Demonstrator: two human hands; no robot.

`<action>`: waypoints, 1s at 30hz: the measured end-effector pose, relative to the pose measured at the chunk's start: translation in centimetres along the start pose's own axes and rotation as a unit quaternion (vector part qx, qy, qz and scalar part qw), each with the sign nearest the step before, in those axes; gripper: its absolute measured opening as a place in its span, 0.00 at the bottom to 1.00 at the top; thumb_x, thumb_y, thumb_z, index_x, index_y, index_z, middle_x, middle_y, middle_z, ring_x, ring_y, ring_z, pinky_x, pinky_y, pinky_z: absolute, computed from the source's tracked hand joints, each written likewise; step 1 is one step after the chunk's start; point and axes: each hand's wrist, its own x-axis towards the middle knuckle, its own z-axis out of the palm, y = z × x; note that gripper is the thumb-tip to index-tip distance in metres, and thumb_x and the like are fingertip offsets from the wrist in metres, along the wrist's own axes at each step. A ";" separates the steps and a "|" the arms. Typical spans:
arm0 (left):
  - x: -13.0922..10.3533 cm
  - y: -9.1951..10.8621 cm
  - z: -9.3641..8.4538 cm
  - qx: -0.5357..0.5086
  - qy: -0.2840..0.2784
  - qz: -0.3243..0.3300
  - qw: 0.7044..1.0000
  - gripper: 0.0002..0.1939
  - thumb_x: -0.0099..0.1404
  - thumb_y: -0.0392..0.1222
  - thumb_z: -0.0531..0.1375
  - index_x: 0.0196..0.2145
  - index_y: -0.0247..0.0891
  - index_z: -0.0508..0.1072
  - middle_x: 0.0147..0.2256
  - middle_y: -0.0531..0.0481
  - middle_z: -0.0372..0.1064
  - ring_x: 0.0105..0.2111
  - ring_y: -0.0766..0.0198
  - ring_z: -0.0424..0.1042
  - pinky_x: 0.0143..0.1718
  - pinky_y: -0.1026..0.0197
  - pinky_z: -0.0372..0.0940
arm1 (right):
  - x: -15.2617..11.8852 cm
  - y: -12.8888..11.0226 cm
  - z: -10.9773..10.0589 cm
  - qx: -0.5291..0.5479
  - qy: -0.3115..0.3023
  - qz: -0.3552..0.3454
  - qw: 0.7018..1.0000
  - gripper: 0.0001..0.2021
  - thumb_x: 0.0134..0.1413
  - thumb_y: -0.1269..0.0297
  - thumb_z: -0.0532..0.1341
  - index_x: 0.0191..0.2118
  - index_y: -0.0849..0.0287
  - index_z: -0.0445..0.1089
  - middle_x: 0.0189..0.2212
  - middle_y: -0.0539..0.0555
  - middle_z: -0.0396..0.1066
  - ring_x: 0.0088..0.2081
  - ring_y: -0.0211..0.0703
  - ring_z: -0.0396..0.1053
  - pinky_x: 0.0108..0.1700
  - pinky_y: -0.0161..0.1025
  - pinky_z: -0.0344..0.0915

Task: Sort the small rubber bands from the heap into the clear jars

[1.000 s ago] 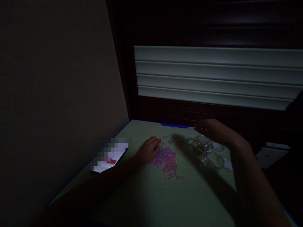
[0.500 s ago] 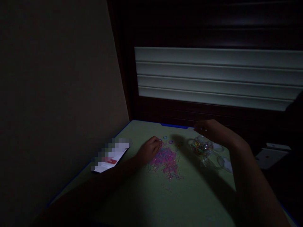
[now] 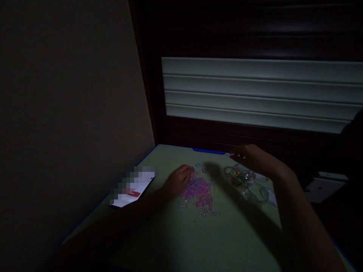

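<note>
I see the left hand (image 3: 179, 180) at the upper left edge of the pink band pile (image 3: 200, 190) on the table (image 3: 227, 234); its fingers are curled, but I cannot tell what they hold. The right hand (image 3: 249, 155) bends near the clear container (image 3: 241, 176), its grip too dark to judge. The phone (image 3: 134, 189) is partly pixelated.

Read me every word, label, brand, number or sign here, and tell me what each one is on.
No text can be read.
Lit screen, left: partly pixelated, markings too blurred to read.
White object, right: small mark, too small and dim to make out.
</note>
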 end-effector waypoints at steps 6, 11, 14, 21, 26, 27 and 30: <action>0.0 -0.1 0.2 -0.010 0.013 -0.004 1.000 0.15 0.62 0.30 0.48 0.44 0.37 0.65 0.39 0.46 0.63 0.41 0.64 0.63 0.44 0.60 0.60 | 0.0 0.2 0.1 0.003 0.001 -0.002 1.000 0.13 0.52 0.60 0.51 0.37 0.58 0.70 0.31 0.54 0.72 0.30 0.40 0.69 0.31 0.32 0.60; -0.1 -0.1 0.2 -0.011 0.024 0.003 1.000 0.11 0.63 0.34 0.49 0.41 0.37 0.67 0.37 0.46 0.65 0.39 0.64 0.64 0.42 0.60 0.62 | 0.1 0.2 0.1 0.004 0.001 -0.004 1.000 0.14 0.53 0.60 0.51 0.40 0.58 0.69 0.32 0.54 0.72 0.31 0.40 0.69 0.32 0.32 0.60; 0.0 0.1 0.0 -0.012 0.027 0.010 1.000 0.09 0.63 0.37 0.50 0.39 0.36 0.68 0.36 0.46 0.66 0.38 0.64 0.65 0.41 0.60 0.62 | 0.2 0.2 0.3 0.006 -0.001 -0.007 1.000 0.14 0.53 0.60 0.51 0.41 0.58 0.69 0.32 0.54 0.72 0.31 0.40 0.69 0.32 0.32 0.61; 0.1 0.6 -0.2 -0.007 0.036 0.002 0.999 0.09 0.63 0.36 0.50 0.37 0.36 0.69 0.34 0.47 0.65 0.36 0.65 0.65 0.39 0.61 0.62 | 0.4 -0.1 0.6 0.001 0.003 -0.012 1.000 0.13 0.52 0.60 0.52 0.39 0.57 0.69 0.31 0.53 0.72 0.30 0.39 0.69 0.30 0.31 0.60; 0.0 0.2 -0.1 -0.017 0.049 0.010 0.999 0.11 0.62 0.34 0.50 0.40 0.37 0.69 0.35 0.47 0.64 0.36 0.65 0.65 0.38 0.62 0.63 | 0.4 -0.4 0.6 0.008 0.005 -0.014 1.000 0.12 0.53 0.60 0.52 0.37 0.57 0.69 0.30 0.53 0.72 0.29 0.38 0.68 0.29 0.31 0.60; 0.0 0.1 0.0 -0.019 0.051 0.010 0.998 0.11 0.62 0.33 0.50 0.40 0.37 0.68 0.35 0.47 0.64 0.36 0.65 0.65 0.38 0.62 0.63 | 0.4 -0.5 0.7 0.010 0.004 -0.014 1.000 0.12 0.53 0.61 0.52 0.37 0.57 0.69 0.30 0.53 0.72 0.29 0.38 0.68 0.29 0.31 0.60; 0.0 0.0 0.1 -0.020 0.054 0.005 0.998 0.11 0.62 0.33 0.50 0.40 0.37 0.68 0.36 0.47 0.65 0.37 0.65 0.65 0.39 0.61 0.62 | 0.5 -0.5 0.8 0.017 0.000 -0.014 1.000 0.11 0.52 0.61 0.52 0.36 0.58 0.70 0.30 0.53 0.72 0.28 0.37 0.68 0.29 0.31 0.59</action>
